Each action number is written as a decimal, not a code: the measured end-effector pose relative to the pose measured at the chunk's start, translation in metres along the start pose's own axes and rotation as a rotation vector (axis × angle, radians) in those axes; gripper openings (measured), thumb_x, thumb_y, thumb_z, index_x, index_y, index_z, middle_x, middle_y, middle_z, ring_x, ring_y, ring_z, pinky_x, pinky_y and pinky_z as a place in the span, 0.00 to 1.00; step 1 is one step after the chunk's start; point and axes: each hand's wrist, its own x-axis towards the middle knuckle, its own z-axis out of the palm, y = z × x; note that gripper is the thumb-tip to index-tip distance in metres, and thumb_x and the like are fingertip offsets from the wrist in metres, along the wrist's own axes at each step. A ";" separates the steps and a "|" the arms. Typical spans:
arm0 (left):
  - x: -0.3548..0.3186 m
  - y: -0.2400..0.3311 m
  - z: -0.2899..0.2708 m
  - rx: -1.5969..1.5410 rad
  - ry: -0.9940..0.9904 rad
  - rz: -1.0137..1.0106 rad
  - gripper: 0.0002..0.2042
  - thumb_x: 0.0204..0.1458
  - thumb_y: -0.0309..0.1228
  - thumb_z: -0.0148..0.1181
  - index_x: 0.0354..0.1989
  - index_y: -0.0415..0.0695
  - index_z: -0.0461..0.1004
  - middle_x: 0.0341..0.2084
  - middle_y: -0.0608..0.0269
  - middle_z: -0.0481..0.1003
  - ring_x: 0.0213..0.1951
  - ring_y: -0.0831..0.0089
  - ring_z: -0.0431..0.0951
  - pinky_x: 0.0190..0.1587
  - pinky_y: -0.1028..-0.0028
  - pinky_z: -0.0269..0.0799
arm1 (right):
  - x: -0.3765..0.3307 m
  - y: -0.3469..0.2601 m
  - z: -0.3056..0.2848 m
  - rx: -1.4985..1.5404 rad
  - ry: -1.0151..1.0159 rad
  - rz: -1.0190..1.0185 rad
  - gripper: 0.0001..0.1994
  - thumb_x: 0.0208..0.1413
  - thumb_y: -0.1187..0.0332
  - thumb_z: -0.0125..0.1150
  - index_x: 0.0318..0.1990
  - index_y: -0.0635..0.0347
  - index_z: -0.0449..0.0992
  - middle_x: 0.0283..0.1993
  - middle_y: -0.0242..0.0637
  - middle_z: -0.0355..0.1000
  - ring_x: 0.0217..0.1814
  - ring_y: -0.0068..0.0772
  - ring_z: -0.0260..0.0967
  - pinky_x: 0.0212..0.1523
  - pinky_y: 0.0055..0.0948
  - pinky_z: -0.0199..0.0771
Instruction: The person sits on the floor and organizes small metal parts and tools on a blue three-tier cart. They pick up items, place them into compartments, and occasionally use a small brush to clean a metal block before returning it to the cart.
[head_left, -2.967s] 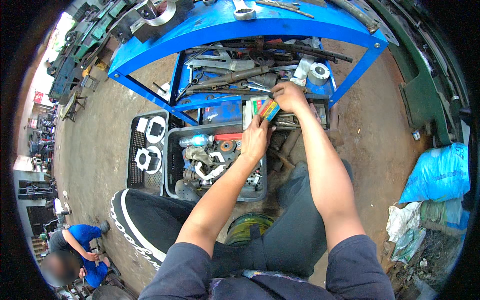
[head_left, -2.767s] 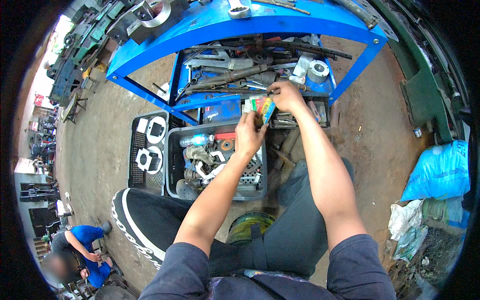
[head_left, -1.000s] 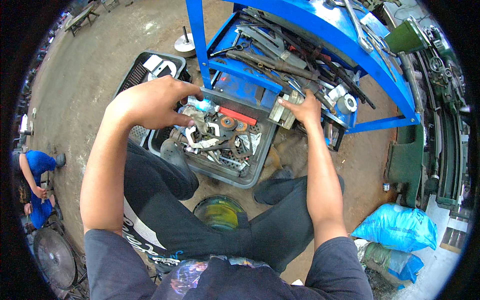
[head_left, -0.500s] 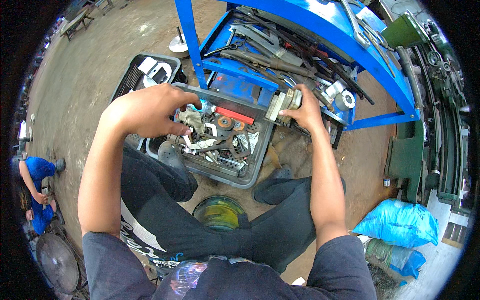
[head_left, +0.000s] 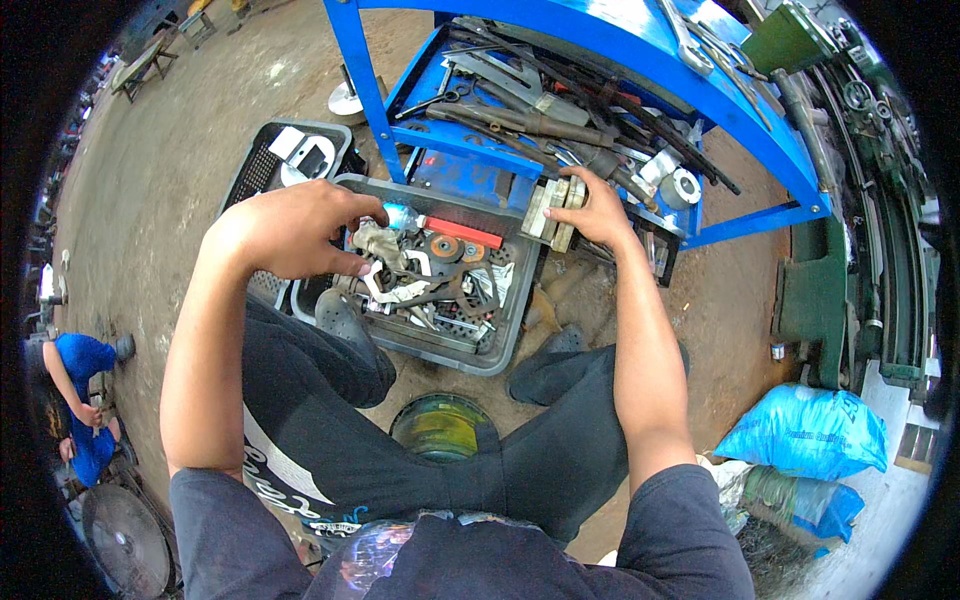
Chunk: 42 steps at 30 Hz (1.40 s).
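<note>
My right hand (head_left: 598,212) grips a stack of pale, worn metal blocks (head_left: 542,212) at the right rim of a grey plastic crate (head_left: 512,335). The thumb lies on the near side of the blocks and the fingers curl over their far end. Over the crate's left side, my left hand (head_left: 295,232) is open, thumb and bent fingers apart. Its thumb tip is close to a white C-shaped piece (head_left: 378,285); whether they touch I cannot tell. Also in the crate are a red bar (head_left: 462,232), a round disc with an orange centre (head_left: 444,246) and a crumpled glove (head_left: 378,241).
A blue steel rack (head_left: 365,85) with heaped wrenches and rods stands ahead. Left of it is a black basket (head_left: 262,165) of metal parts. A green machine (head_left: 815,300) and a blue sack (head_left: 805,430) are at right. Far left, a person in blue (head_left: 85,360) crouches.
The view has shifted slightly. My right hand still has the metal blocks at the crate's rim, and my left hand hovers over the crate much as before.
</note>
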 end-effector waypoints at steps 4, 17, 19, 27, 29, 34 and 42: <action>0.003 0.000 0.000 0.007 -0.013 0.010 0.29 0.50 0.38 0.73 0.60 0.39 0.73 0.48 0.43 0.80 0.50 0.45 0.80 0.55 0.56 0.74 | 0.001 0.005 0.002 0.149 -0.073 0.082 0.37 0.39 0.55 0.84 0.59 0.55 0.75 0.51 0.44 0.80 0.55 0.41 0.77 0.59 0.38 0.73; 0.003 0.002 -0.001 0.041 0.013 0.015 0.29 0.50 0.39 0.73 0.60 0.44 0.73 0.43 0.45 0.80 0.47 0.48 0.80 0.51 0.55 0.75 | -0.004 -0.005 0.014 -0.064 0.110 0.184 0.47 0.33 0.42 0.85 0.62 0.59 0.76 0.62 0.56 0.71 0.67 0.57 0.68 0.66 0.47 0.69; 0.004 0.003 -0.002 0.021 -0.004 0.004 0.30 0.50 0.40 0.73 0.61 0.43 0.73 0.43 0.45 0.80 0.47 0.48 0.80 0.51 0.56 0.75 | -0.008 -0.008 0.006 -0.119 0.097 0.161 0.51 0.34 0.41 0.84 0.66 0.60 0.72 0.64 0.57 0.69 0.69 0.57 0.66 0.68 0.47 0.67; 0.001 0.002 0.000 0.034 -0.008 0.001 0.30 0.51 0.42 0.73 0.60 0.43 0.73 0.45 0.46 0.80 0.49 0.48 0.79 0.53 0.56 0.74 | -0.040 0.035 -0.090 -0.095 0.079 0.368 0.24 0.46 0.52 0.78 0.46 0.59 0.86 0.46 0.48 0.83 0.51 0.46 0.82 0.55 0.40 0.79; 0.003 0.003 0.000 0.055 -0.003 0.039 0.30 0.51 0.42 0.73 0.60 0.43 0.73 0.45 0.45 0.80 0.49 0.48 0.79 0.54 0.56 0.73 | -0.052 0.049 -0.082 -0.165 -0.086 0.469 0.17 0.48 0.58 0.76 0.42 0.57 0.87 0.43 0.48 0.83 0.48 0.46 0.82 0.52 0.40 0.80; 0.008 0.012 -0.003 0.023 -0.008 0.010 0.29 0.50 0.40 0.73 0.60 0.44 0.73 0.44 0.45 0.80 0.50 0.48 0.79 0.55 0.56 0.73 | -0.063 0.054 -0.031 -0.457 -0.167 0.335 0.16 0.50 0.61 0.72 0.47 0.52 0.86 0.46 0.50 0.82 0.52 0.52 0.80 0.58 0.43 0.78; 0.021 0.023 -0.002 0.044 -0.065 -0.004 0.29 0.50 0.39 0.73 0.60 0.44 0.73 0.45 0.45 0.80 0.49 0.48 0.80 0.54 0.56 0.75 | -0.065 0.037 -0.025 -0.500 -0.148 0.361 0.13 0.53 0.65 0.72 0.46 0.47 0.86 0.46 0.47 0.82 0.57 0.49 0.78 0.68 0.53 0.67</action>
